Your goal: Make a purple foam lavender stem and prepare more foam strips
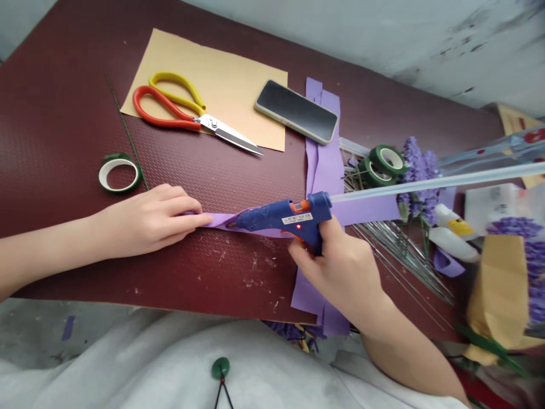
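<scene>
Lightly built and floppy, the soft purple strip (221, 221) lies across the maroon worktop (170, 272), best held flat near its end, where the left hand's (147, 220) fingers close on it while the right hand's (340, 272) wrap a blue hot glue gun (276, 218).

Blue glue gun (276, 218) w/ orange bit (305, 205), purple strip (217, 220).

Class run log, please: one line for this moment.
left hand: presses purple strip | right hand: holds blue glue gun
</scene>
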`<act>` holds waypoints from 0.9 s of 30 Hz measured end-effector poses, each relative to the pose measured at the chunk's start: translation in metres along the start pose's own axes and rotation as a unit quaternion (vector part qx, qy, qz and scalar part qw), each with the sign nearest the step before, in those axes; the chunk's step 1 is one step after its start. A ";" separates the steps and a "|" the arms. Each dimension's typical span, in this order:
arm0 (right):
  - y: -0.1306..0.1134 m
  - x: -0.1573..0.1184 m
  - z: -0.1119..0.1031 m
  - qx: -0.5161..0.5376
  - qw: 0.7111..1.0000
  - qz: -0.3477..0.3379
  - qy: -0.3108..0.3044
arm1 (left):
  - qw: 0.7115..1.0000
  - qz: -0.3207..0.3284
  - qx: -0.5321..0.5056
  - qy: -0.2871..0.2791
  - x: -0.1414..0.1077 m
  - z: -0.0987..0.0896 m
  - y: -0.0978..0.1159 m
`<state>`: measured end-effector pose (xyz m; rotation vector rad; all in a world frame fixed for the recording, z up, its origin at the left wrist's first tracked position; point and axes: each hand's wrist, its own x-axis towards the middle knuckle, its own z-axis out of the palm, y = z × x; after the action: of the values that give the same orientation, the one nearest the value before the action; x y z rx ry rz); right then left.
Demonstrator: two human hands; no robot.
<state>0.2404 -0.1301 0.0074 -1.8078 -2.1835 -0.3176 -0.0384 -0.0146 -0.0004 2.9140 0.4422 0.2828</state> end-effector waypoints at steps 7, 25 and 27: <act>-0.005 0.000 0.006 0.018 0.999 -0.029 0.020 | 0.999 0.031 0.042 0.010 -0.004 -0.006 -0.001; -0.003 0.000 0.003 0.025 0.999 -0.024 0.017 | 0.993 0.053 0.102 0.008 -0.008 0.008 0.007; -0.003 -0.001 0.004 0.022 0.999 -0.025 0.019 | 0.994 0.050 0.100 -0.001 -0.010 0.008 0.006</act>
<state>0.2378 -0.1302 0.0038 -1.7116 -2.1958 -0.3112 -0.0443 -0.0245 -0.0085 3.1368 0.3432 0.2644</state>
